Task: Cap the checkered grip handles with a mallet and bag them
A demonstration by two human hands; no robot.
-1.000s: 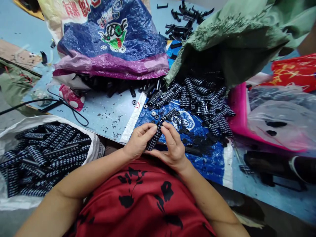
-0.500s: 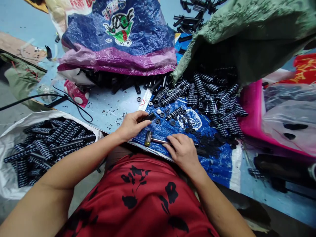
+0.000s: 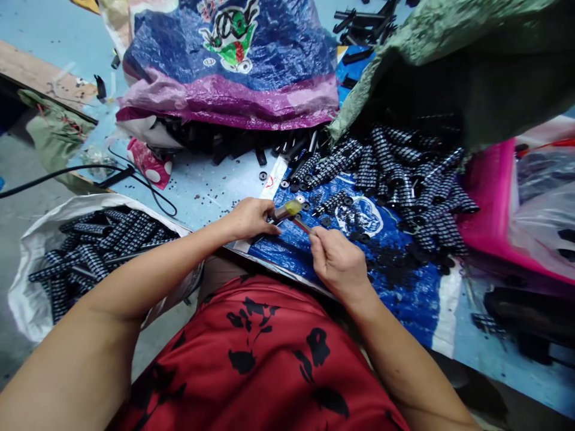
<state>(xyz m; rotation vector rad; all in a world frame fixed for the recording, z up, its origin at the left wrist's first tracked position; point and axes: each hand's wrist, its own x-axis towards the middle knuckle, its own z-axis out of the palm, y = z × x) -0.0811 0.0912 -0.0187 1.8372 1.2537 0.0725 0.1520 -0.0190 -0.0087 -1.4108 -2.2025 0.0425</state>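
Observation:
My right hand [image 3: 338, 258] is closed around the thin handle of a small mallet [image 3: 293, 208], whose head has a yellow-green end. The mallet head is raised beside my left hand [image 3: 251, 218]. My left fingers pinch a short black tube-like part [image 3: 275, 221], mostly hidden behind the mallet head. Under both hands lies a blue woven sack [image 3: 287, 254]. Small black discs with holes [image 3: 326, 221] are scattered on it near the mallet. Further right, a pile of black-and-white patterned handle grips [image 3: 395, 173] spills out beneath a green sack.
On the left, a white sack [image 3: 22, 269] is full of patterned grips. A blue-and-purple bag [image 3: 179, 66] covers black parts at the back. To the right stand the green sack [image 3: 417, 36] and a pink bin [image 3: 489, 209]. A black cable [image 3: 58, 175] crosses the left side.
My right hand has gripped the mallet and lifted it off the sack, bringing its head up to my left hand. My left hand still holds the black part. The view has shifted slightly.

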